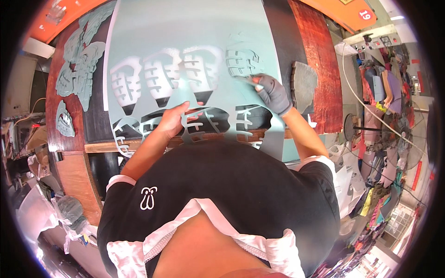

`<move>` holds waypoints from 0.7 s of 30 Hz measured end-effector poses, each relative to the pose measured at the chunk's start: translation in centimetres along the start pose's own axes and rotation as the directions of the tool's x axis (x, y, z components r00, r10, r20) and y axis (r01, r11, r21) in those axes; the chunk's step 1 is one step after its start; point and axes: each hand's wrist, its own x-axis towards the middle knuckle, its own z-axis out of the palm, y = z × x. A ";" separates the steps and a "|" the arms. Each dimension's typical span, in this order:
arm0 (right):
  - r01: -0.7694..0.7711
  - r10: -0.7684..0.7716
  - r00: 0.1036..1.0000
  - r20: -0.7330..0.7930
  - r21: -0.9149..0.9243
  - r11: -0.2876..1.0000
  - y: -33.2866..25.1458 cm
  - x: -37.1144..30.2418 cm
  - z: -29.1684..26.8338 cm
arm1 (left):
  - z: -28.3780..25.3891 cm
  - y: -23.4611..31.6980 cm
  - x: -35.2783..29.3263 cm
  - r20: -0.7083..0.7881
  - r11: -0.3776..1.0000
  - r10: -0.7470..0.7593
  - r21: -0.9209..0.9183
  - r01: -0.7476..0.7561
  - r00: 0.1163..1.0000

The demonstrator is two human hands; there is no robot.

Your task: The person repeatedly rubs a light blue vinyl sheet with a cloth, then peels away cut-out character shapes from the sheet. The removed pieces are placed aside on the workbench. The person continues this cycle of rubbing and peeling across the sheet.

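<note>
Head view: nearest the body, the wooden table edge (153,146) is being overhung by the lower margin of a pale blue-green sheet (185,28), where shaped pieces are already cut out and dark gaps are showing. The left hand (174,119) is being pressed on the sheet, bare, fingers spread and closed on nothing. Further out and to the right, the right hand (273,95), in a grey glove, is being closed around a small cutting tool (254,83) whose tip is being held against the outline of a shaped piece (241,60). For a clean cut, the sheet is best kept taut under the left hand. Beyond, loose cut pieces (81,65) are lying at far left.
</note>
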 end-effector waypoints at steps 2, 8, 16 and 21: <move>-0.131 0.132 0.990 -0.048 0.018 0.991 0.4 -1.2 0.3 | 0.6 -0.3 -1.6 -0.225 0.997 -0.073 -0.042 0.065 0.972; -0.154 0.154 0.972 -0.175 0.011 0.988 1.1 -1.9 1.2 | 2.5 -1.5 -8.2 -0.066 0.582 0.512 0.760 -0.289 0.857; -0.202 0.233 0.940 -0.250 0.145 0.969 1.7 -2.6 2.4 | 9.7 -4.6 3.5 0.189 0.970 -0.177 -0.134 0.204 0.966; -0.152 0.163 0.977 -0.139 0.085 0.985 1.9 -2.4 1.5 | 11.4 -4.3 5.9 0.232 0.985 -0.115 -0.102 0.141 0.966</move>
